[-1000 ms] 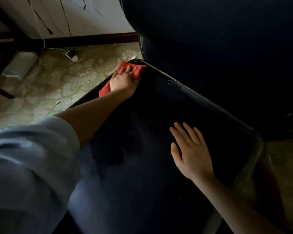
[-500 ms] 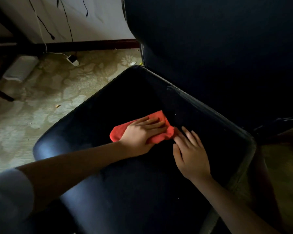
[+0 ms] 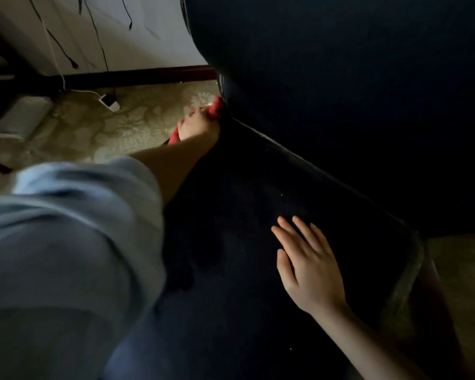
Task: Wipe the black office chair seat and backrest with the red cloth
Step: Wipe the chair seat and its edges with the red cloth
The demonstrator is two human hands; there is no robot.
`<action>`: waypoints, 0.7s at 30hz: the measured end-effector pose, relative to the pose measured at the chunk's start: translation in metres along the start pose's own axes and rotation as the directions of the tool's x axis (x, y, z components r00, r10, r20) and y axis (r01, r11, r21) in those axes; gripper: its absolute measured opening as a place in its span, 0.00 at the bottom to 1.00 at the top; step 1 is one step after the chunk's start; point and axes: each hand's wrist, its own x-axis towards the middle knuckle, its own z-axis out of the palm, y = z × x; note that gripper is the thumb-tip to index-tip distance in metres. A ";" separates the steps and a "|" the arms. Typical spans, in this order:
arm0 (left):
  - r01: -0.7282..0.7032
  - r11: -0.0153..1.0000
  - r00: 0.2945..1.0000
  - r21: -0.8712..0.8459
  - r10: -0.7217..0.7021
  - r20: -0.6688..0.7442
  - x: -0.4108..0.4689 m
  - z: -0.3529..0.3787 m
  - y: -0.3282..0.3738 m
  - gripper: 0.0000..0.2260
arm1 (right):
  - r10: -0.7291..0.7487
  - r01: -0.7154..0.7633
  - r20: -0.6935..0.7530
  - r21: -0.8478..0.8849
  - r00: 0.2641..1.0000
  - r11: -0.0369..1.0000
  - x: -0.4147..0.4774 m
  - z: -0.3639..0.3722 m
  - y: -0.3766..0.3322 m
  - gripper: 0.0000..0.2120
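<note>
The black office chair seat [image 3: 244, 215] fills the middle of the view, with its dark backrest [image 3: 340, 78] rising at the upper right. My left hand [image 3: 199, 127] presses the red cloth [image 3: 216, 106] against the seat's far left corner, where seat and backrest meet. Only bits of the cloth show above and below that hand. My right hand [image 3: 309, 263] lies flat on the seat nearer to me, fingers straight and spread, holding nothing.
A patterned beige carpet [image 3: 107, 133] lies to the left of the chair. A white charger [image 3: 109, 101] with cables sits by the dark skirting board [image 3: 137, 76]. A pale box [image 3: 22, 119] stands at the far left under a dark furniture frame.
My left hand has swept the cloth from the middle of the seat back out to its far left corner. My right hand has stayed flat on the seat.
</note>
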 end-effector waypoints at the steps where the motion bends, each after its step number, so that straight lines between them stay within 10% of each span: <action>1: -0.054 0.991 0.998 0.120 0.050 0.031 0.000 0.008 -0.001 0.19 | -0.003 0.003 -0.004 -0.001 1.000 1.000 0.001 0.001 0.000 0.20; 21: -0.620 0.783 0.779 0.059 0.604 0.166 -0.117 0.041 0.035 0.17 | 0.002 -0.001 0.019 -0.092 1.000 0.996 0.002 0.003 0.004 0.22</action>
